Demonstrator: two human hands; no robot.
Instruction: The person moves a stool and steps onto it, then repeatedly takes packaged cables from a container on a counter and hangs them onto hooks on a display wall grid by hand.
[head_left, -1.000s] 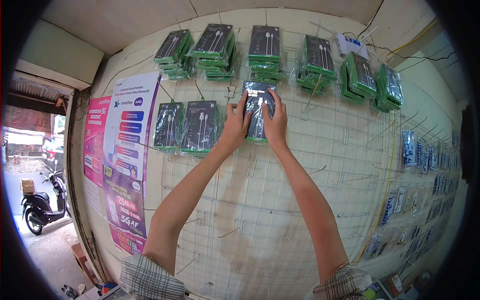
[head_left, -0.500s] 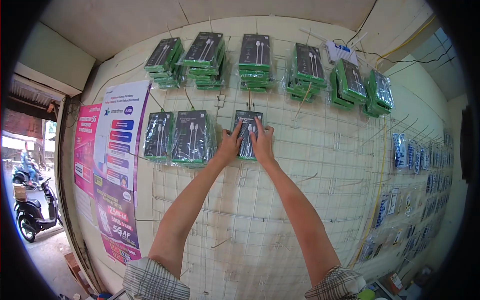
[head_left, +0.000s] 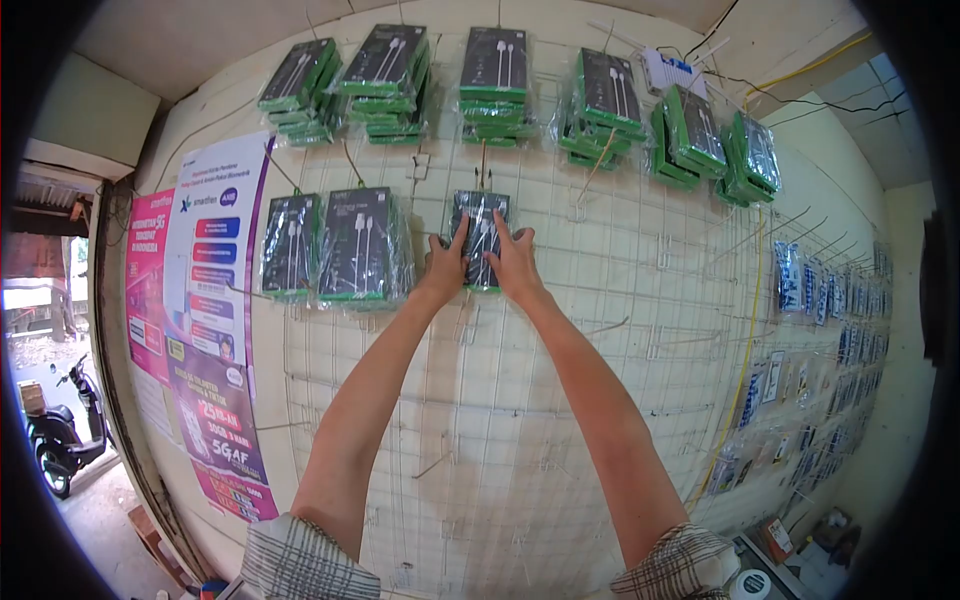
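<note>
A black-and-green charging cable box [head_left: 482, 228] in clear plastic hangs upright on a hook of the white wire grid, between both hands. My left hand [head_left: 444, 266] grips its left edge, index finger pointing up along the front. On the opposite edge, my right hand [head_left: 514, 264] holds it the same way, fingers lying partly over the printed face. The thumbs' exact contact is hard to make out. To the left hang more wrapped cable boxes [head_left: 358, 245], close to my left hand. Above is a stacked bunch of similar boxes [head_left: 496, 75] on another hook.
The wire grid [head_left: 560, 400] covers the wall, with bare hooks [head_left: 610, 327] sticking out. Small blue-and-white packs [head_left: 790, 280] hang at the right. Posters [head_left: 210, 270] cover the left wall beside a doorway, with a scooter [head_left: 65, 430] outside.
The whole view has shifted, so the grid and boxes sit higher and slightly further left. Both hands stay on the same box. The rider outside is out of sight.
</note>
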